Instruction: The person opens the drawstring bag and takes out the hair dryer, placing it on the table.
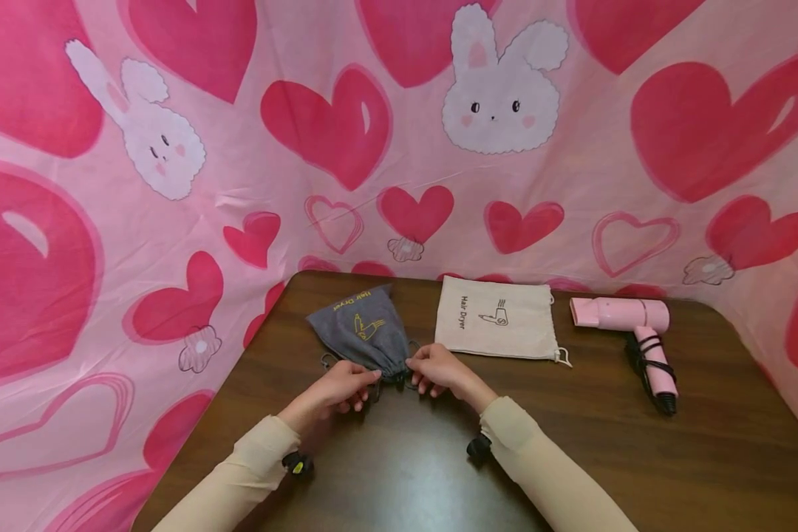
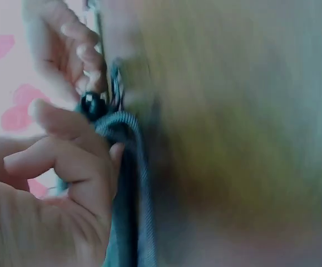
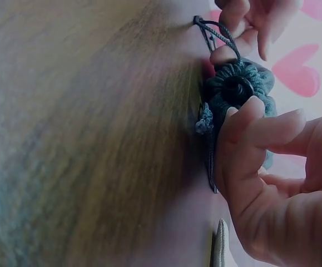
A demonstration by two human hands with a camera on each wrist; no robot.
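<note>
A grey drawstring pouch [image 1: 362, 325] with yellow "Hair Dryer" lettering lies on the table, its gathered mouth towards me. My left hand [image 1: 346, 386] pinches the left side of that mouth between thumb and fingers. On the opposite side my right hand [image 1: 439, 367] pinches the gathered cloth. In the right wrist view the puckered mouth [image 3: 237, 83] surrounds a dark, round end of something; most of it is hidden inside. Loops of drawstring [image 3: 219, 33] stick out by the left hand, and a knotted cord [image 3: 205, 119] hangs near the right fingers.
A cream cloth pouch [image 1: 495, 319] with black "Hair Dryer" print lies flat right of the grey one. Farther right is a pink hair dryer [image 1: 621, 315], its black cord [image 1: 648, 362] wound round the handle. Heart-patterned cloth [image 1: 346, 148] walls the brown table [image 1: 412, 465] behind and at the sides.
</note>
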